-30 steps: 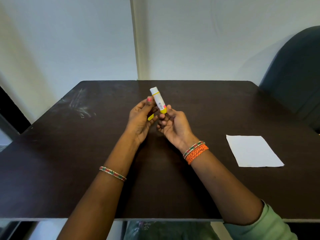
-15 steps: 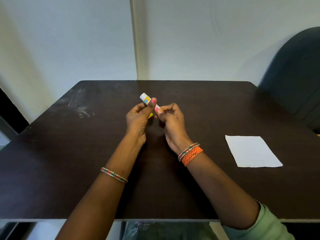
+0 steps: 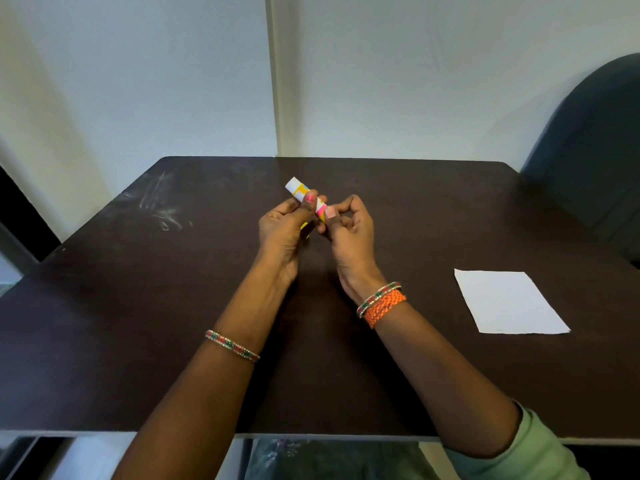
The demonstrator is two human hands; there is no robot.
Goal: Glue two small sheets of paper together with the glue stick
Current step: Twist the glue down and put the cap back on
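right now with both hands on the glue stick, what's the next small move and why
Probably bring the glue stick over to the paper. The left hand and right hand both pinch it above the table, while the white sheet lies flat and untouched off to the right. A yellow piece shows beneath the left hand; whether it is the cap and the glue is exposed cannot be told, so check first.

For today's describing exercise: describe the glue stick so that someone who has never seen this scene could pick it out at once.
Start at the dark table; above its middle the left hand and right hand meet. Both grip the glue stick, a small tube tilted up and away to the left. Its white, yellow and pink label sets it apart from the flat white paper lying to the right.
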